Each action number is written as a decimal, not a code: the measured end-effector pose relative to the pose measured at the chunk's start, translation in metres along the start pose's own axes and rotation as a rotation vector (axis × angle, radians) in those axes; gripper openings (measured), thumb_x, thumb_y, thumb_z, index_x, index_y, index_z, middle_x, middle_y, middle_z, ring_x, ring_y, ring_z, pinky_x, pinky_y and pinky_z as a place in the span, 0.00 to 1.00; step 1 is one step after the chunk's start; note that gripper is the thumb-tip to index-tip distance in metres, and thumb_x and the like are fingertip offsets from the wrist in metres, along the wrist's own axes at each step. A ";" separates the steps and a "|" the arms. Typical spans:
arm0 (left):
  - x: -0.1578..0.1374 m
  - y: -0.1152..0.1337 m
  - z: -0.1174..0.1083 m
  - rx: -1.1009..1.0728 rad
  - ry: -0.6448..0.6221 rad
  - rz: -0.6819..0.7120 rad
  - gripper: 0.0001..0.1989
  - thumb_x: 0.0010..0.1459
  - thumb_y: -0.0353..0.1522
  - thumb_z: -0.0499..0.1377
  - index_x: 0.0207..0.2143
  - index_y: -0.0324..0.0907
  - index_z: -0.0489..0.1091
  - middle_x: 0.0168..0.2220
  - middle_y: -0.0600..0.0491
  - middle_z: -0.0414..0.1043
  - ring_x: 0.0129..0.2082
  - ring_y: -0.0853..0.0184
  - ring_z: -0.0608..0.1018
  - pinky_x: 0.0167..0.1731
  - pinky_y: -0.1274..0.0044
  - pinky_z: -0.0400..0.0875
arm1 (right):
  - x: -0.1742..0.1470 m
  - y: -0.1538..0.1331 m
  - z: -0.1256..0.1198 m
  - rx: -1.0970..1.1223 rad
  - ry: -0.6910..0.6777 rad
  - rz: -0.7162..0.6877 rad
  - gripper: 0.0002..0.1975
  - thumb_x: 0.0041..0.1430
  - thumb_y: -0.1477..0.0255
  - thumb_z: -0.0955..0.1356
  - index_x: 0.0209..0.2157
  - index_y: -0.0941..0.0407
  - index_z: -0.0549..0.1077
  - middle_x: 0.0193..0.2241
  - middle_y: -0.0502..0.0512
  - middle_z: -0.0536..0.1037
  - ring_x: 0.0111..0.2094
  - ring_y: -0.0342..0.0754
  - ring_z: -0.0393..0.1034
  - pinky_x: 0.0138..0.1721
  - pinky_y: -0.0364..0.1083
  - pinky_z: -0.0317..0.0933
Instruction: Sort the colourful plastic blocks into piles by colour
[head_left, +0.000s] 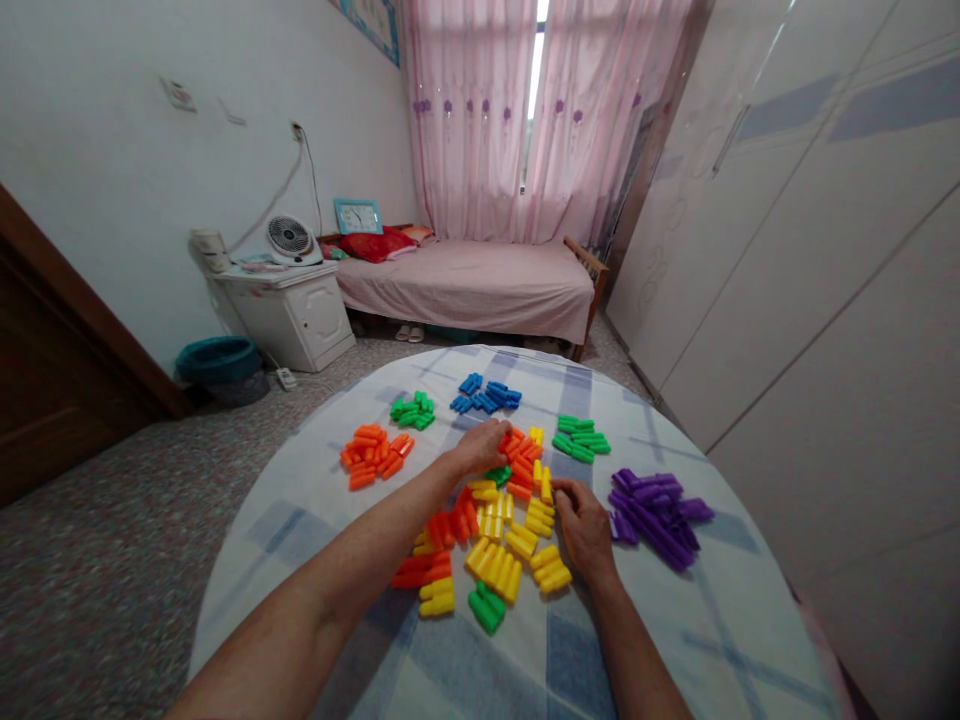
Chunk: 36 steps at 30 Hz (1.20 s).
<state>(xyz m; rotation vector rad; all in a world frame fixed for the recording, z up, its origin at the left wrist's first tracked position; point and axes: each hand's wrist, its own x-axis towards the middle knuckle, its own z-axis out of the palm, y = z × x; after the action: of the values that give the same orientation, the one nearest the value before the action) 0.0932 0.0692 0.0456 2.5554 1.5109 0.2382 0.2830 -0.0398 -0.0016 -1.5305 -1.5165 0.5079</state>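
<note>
Short, tube-shaped plastic pieces, which look like pen caps or toy connectors, lie in colour groups on a round table. My left hand (484,446) reaches over the middle group, its bent fingertips against the orange pieces (523,462); whether it grips one is hard to see. At the right side of the yellow pieces (496,568) is my right hand (583,520), fingers curled, with thumb and forefinger at an upright yellow piece (545,484). Red-orange pieces (421,570) lie beneath my left forearm. Two or so green pieces (487,607) sit nearest me.
A checked cloth covers the table (300,560). Farther out lie blue pieces (491,397), green pieces (581,438), purple pieces (658,515), another green group (412,410) and an orange pile (373,456). Beyond stand a bed (480,280), a cabinet (296,315) and a bin (221,370).
</note>
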 end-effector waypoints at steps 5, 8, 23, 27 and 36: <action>-0.002 -0.005 0.003 -0.035 0.019 0.026 0.21 0.48 0.33 0.59 0.47 0.44 0.66 0.42 0.51 0.71 0.42 0.62 0.74 0.41 0.74 0.67 | 0.000 -0.002 0.000 0.007 0.000 0.003 0.16 0.56 0.66 0.58 0.36 0.57 0.74 0.36 0.56 0.76 0.38 0.49 0.69 0.40 0.47 0.61; -0.002 -0.005 0.003 -0.046 0.019 0.070 0.24 0.48 0.32 0.59 0.50 0.47 0.67 0.42 0.52 0.71 0.42 0.61 0.74 0.43 0.73 0.67 | -0.001 -0.001 0.000 0.019 -0.005 -0.001 0.16 0.56 0.66 0.58 0.37 0.57 0.74 0.36 0.56 0.76 0.38 0.49 0.69 0.40 0.47 0.62; -0.070 -0.033 -0.026 -0.090 0.372 0.031 0.17 0.54 0.37 0.59 0.46 0.44 0.68 0.43 0.50 0.68 0.41 0.65 0.73 0.41 0.75 0.68 | -0.002 -0.007 -0.002 0.013 -0.014 0.039 0.17 0.55 0.64 0.59 0.37 0.57 0.73 0.37 0.57 0.76 0.39 0.50 0.69 0.41 0.47 0.61; -0.128 -0.068 -0.034 -0.189 0.655 -0.175 0.15 0.56 0.37 0.57 0.45 0.44 0.68 0.44 0.50 0.68 0.45 0.65 0.72 0.47 0.73 0.67 | -0.003 -0.011 -0.002 0.006 0.007 0.051 0.16 0.54 0.64 0.59 0.37 0.57 0.73 0.36 0.57 0.76 0.38 0.50 0.69 0.40 0.47 0.61; -0.188 -0.127 -0.005 -0.427 0.839 -0.756 0.22 0.52 0.41 0.56 0.46 0.38 0.68 0.43 0.46 0.71 0.41 0.62 0.74 0.44 0.70 0.70 | -0.003 -0.012 -0.002 -0.017 0.030 0.045 0.16 0.53 0.64 0.59 0.36 0.55 0.74 0.36 0.56 0.76 0.37 0.50 0.70 0.40 0.48 0.61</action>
<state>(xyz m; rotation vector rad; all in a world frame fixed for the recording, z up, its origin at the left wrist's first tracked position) -0.1057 -0.0356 0.0127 1.4357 2.2181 1.4329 0.2769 -0.0450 0.0086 -1.5817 -1.4695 0.4974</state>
